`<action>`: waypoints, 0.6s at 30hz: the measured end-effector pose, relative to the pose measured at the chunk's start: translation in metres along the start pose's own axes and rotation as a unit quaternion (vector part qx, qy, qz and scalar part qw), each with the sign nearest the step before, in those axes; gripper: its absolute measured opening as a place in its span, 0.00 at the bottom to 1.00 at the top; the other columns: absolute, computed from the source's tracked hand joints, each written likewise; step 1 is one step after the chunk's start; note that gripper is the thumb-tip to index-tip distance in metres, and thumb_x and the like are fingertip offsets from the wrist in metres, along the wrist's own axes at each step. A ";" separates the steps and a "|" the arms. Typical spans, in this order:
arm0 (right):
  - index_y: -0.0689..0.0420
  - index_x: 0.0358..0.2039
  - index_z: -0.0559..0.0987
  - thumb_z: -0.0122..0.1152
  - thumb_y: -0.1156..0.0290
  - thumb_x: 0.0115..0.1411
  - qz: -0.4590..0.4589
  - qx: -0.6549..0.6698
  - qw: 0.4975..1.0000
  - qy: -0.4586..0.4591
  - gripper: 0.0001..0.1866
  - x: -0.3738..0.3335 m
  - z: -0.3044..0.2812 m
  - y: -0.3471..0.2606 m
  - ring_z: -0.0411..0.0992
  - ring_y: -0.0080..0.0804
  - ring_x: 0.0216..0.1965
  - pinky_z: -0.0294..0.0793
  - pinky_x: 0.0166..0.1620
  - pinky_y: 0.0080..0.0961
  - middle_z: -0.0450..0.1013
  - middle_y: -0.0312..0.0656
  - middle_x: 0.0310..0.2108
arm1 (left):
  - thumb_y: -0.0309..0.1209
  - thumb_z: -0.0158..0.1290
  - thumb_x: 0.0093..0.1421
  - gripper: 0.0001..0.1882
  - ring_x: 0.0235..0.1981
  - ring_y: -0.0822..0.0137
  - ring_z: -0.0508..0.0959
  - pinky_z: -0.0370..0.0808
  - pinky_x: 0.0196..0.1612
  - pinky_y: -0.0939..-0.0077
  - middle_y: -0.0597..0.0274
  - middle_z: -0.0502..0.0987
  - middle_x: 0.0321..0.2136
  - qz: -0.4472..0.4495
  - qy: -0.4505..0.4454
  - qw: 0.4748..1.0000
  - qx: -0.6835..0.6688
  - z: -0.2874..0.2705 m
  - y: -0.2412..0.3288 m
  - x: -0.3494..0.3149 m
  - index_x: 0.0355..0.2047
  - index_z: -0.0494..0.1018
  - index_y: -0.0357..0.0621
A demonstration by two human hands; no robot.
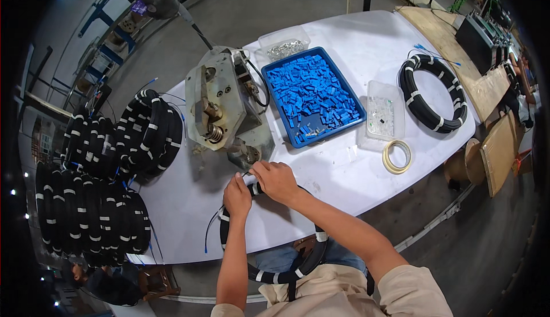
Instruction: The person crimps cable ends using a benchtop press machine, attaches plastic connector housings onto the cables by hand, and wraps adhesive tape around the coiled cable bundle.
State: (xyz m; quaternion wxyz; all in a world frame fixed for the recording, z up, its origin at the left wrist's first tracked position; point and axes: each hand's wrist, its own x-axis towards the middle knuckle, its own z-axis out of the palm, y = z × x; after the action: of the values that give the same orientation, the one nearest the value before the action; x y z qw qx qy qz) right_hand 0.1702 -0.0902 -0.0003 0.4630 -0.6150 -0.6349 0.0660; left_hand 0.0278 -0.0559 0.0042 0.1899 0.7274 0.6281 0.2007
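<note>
My left hand (237,197) and my right hand (275,180) are close together at the front of a metal bench press (232,102). Both are closed in a pinch on a thin black cable (211,228), whose loose end hangs over the white table to the left. Its tip is hidden between my fingers and the press. The cable belongs to a black coil (275,277) bound with white tape bands, which rests partly on the table's near edge and partly on my lap. My forearms cover part of this coil.
Behind the press are a blue tray (292,139) of blue connector pieces and a clear box (264,43) of small metal parts. Farther right lie another clear box (372,136), a tape roll (387,164) and a finished-looking black coil (413,97). Several taped coils (91,219) are stacked left.
</note>
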 end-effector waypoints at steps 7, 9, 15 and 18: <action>0.55 0.28 0.71 0.55 0.67 0.62 -0.001 -0.031 0.999 0.026 0.08 0.001 -0.053 0.043 0.73 0.47 0.22 0.71 0.26 0.40 0.72 0.45 0.22 | 0.42 0.37 0.70 0.25 0.32 0.35 0.75 0.68 0.35 0.48 0.35 0.76 0.26 0.059 -0.011 0.994 -0.088 0.040 0.049 0.006 0.29 0.73 0.32; 0.56 0.29 0.72 0.54 0.67 0.63 0.016 -0.010 0.998 0.067 0.08 0.002 -0.073 0.060 0.73 0.49 0.24 0.71 0.27 0.41 0.72 0.46 0.22 | 0.41 0.37 0.70 0.25 0.30 0.35 0.74 0.67 0.34 0.48 0.35 0.75 0.25 0.096 -0.005 0.988 -0.125 0.060 0.065 0.009 0.28 0.72 0.32; 0.58 0.31 0.72 0.52 0.66 0.66 0.118 0.026 0.992 0.026 0.10 0.008 -0.116 0.088 0.72 0.54 0.27 0.69 0.28 0.44 0.71 0.49 0.23 | 0.38 0.38 0.70 0.22 0.29 0.40 0.74 0.67 0.34 0.49 0.44 0.75 0.24 0.154 -0.023 0.975 -0.156 0.079 0.108 0.005 0.25 0.71 0.37; 0.59 0.32 0.72 0.50 0.66 0.68 0.141 0.076 0.987 0.020 0.11 0.006 -0.113 0.091 0.69 0.49 0.23 0.66 0.27 0.39 0.69 0.50 0.21 | 0.36 0.40 0.70 0.19 0.29 0.43 0.74 0.68 0.33 0.53 0.46 0.75 0.25 0.164 -0.041 0.966 -0.196 0.077 0.112 0.009 0.25 0.71 0.38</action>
State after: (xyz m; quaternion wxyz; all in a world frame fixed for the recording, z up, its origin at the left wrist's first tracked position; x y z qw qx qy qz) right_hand 0.3122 -0.1182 0.0068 0.5070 -0.6626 -0.5257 0.1659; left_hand 0.1636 -0.0646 -0.0013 0.3182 0.7769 0.4403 0.3184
